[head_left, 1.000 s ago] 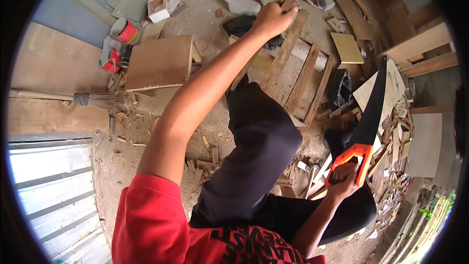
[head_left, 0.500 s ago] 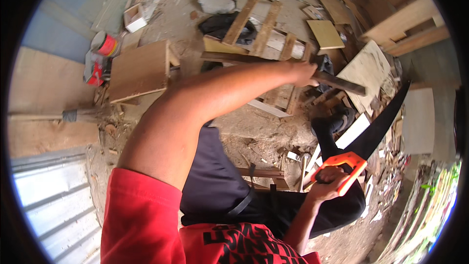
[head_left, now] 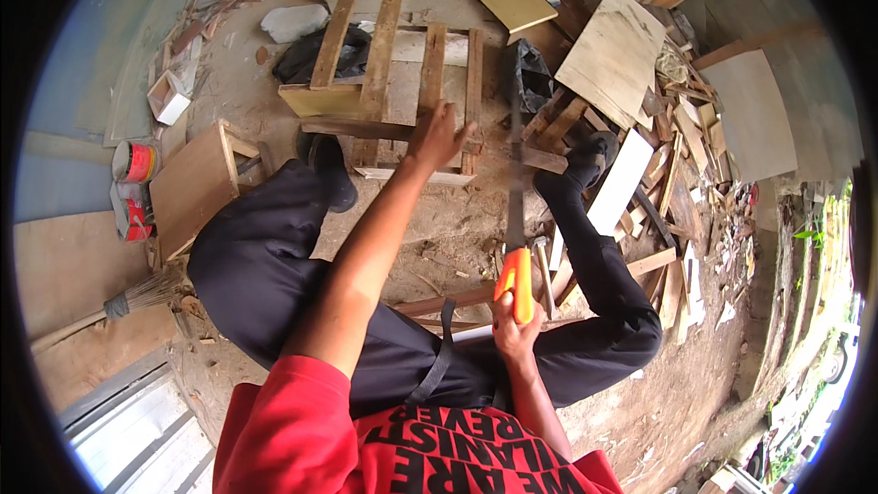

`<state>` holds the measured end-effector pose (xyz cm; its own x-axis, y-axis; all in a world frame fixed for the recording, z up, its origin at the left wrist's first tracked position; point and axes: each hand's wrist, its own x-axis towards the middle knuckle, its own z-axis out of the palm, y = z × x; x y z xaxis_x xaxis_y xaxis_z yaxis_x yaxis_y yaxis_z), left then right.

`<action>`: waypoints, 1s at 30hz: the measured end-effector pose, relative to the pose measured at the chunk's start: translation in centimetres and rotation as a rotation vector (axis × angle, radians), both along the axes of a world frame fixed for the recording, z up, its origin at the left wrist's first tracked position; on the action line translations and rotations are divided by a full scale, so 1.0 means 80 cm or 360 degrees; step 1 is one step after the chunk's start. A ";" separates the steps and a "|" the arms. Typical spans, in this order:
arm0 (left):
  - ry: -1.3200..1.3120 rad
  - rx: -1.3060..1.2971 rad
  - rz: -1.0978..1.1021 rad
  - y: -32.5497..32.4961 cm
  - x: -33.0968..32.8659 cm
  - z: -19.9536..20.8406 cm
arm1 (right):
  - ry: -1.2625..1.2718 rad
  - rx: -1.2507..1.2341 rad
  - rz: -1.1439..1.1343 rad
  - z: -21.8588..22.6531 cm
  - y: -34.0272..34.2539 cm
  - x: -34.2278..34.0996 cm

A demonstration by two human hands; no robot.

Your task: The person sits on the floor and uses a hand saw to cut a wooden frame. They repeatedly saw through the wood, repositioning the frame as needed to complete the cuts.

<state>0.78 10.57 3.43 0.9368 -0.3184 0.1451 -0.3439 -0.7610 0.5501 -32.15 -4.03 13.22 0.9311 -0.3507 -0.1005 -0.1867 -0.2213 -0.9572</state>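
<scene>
A dark wooden strip (head_left: 357,130) lies across a slatted wooden frame (head_left: 377,64) on the ground in front of me. My left hand (head_left: 434,143) is closed on the strip, near the frame's right side. My right hand (head_left: 519,327), nearer to my body, grips the orange handle of a handsaw (head_left: 515,220). Its blade points away from me and crosses the strip to the right of my left hand; whether the teeth have cut into the wood cannot be made out. The strip's right end (head_left: 546,161) sticks out past the blade, close to my right foot.
A hammer (head_left: 543,265) lies right of the saw handle. Scrap wood (head_left: 677,174) and a plywood sheet (head_left: 611,57) are at the right. Leftward are a plywood box (head_left: 194,187), a red-labelled can (head_left: 135,163) and a broom (head_left: 137,297). A black bag (head_left: 529,73) sits beside the frame.
The saw has swung from the far right to the middle, its blade now across the strip. My left hand has drawn nearer to me with the strip, and my left leg shows bent beside it.
</scene>
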 end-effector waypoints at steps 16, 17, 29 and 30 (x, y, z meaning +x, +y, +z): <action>-0.0322 0.0279 0.0149 -0.025 -0.007 -0.015 | 0.0154 0.0005 0.0059 0.012 0.011 0.036; -0.0519 0.0245 0.0213 -0.026 -0.010 -0.017 | 0.0159 0.0025 0.0056 0.012 0.010 0.038; -0.0235 0.0494 0.0086 -0.046 -0.021 -0.039 | 0.0088 0.0015 -0.0108 -0.023 0.018 0.048; -0.0224 0.0550 0.0050 -0.042 -0.019 -0.040 | 0.0075 0.0010 -0.0123 -0.025 0.016 0.044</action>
<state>-0.73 7.18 0.20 0.9255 -0.3423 0.1623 -0.3712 -0.9050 0.2078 -28.63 -2.77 11.20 0.8954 -0.4206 -0.1461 -0.2480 -0.1987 -0.9482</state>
